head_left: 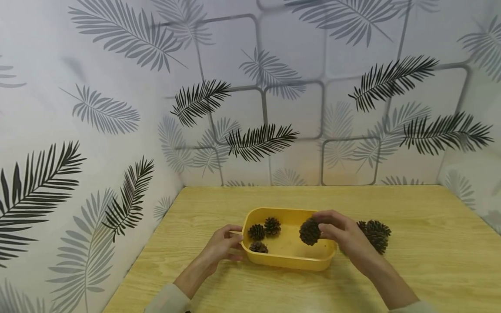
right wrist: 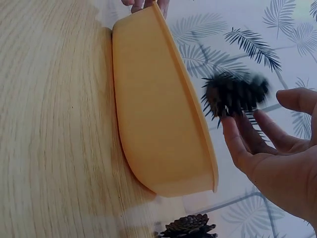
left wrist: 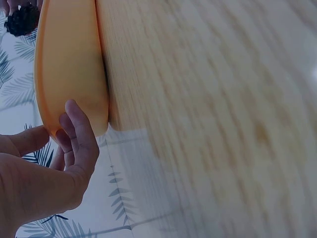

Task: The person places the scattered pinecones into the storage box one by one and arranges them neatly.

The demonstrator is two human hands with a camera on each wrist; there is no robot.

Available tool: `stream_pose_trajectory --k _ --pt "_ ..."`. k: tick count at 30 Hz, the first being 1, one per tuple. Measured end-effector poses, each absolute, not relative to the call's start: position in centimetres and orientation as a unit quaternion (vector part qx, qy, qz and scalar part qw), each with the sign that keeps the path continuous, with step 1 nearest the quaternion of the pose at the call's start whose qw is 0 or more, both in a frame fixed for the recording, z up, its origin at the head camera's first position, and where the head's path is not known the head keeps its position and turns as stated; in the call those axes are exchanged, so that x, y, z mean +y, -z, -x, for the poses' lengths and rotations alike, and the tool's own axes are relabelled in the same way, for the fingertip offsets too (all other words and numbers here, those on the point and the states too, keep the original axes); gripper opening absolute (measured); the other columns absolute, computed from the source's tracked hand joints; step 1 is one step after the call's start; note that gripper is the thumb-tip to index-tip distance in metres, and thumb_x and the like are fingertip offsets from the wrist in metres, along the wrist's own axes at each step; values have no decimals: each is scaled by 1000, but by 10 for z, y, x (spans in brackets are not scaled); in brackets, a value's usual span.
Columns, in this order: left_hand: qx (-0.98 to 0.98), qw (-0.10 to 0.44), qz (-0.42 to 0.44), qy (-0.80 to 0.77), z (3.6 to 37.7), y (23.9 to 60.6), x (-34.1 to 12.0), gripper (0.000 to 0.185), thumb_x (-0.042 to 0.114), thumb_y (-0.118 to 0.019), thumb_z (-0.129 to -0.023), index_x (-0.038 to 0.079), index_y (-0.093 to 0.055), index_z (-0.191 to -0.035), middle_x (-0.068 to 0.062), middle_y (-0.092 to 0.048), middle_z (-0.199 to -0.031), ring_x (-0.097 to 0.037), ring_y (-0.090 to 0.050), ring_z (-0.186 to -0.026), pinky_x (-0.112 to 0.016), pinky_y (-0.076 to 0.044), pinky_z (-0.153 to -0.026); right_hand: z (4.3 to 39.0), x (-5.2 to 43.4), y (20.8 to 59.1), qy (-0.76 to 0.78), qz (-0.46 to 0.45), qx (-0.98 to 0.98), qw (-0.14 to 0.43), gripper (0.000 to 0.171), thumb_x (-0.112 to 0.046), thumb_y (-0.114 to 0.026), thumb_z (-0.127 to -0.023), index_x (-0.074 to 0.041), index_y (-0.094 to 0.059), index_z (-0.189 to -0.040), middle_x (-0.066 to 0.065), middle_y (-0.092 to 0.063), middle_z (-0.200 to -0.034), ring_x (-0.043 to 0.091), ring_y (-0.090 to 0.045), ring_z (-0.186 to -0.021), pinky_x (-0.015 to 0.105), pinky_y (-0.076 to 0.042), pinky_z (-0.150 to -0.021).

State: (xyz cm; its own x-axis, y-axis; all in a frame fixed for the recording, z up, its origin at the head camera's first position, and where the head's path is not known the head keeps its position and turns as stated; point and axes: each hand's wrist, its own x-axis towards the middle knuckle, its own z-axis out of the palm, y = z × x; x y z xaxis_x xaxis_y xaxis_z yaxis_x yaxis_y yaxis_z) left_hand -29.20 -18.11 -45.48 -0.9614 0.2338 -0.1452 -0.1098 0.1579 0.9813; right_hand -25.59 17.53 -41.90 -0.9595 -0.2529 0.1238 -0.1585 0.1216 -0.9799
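Observation:
A yellow plastic basin (head_left: 288, 262) sits on the table with several pine cones inside, such as this pine cone (head_left: 272, 226). My left hand (head_left: 223, 245) holds its left end, thumb at the rim and fingers bent along the outer wall (left wrist: 74, 64). Over the basin's right part, my right hand (head_left: 346, 234) is at a dark pine cone (head_left: 309, 231). In the right wrist view this pine cone (right wrist: 235, 94) looks blurred, with fingertips (right wrist: 230, 124) at its side and a gap to the thumb.
More pine cones (head_left: 376, 237) lie on the wood-grain table (head_left: 430, 243), right of the basin and partly behind the right hand. One pine cone (right wrist: 188, 227) shows near the basin's end in the right wrist view. A leaf-patterned wall (head_left: 291, 108) bounds the table at the back.

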Motion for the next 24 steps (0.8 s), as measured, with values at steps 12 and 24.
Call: stream_pose_trajectory --k 12,24 --pt "751 130 -41 -646 288 451 -179 41 15 -59 -107 -3 -51 -144 -22 -60 -121 -28 -70 -96 -40 -67 -76 264 160 429 655 142 740 45 35 -12 -59 -107 9 -58 -135 21 -63 -133 22 -66 -117 30 -58 -98" --pt "749 135 -37 -648 290 452 -179 42 15 -60 -107 -2 -51 -144 -20 -60 -120 -27 -70 -96 -39 -67 -76 268 151 429 657 149 737 52 33 -11 -62 -105 6 -59 -134 18 -65 -130 19 -67 -115 34 -59 -99"
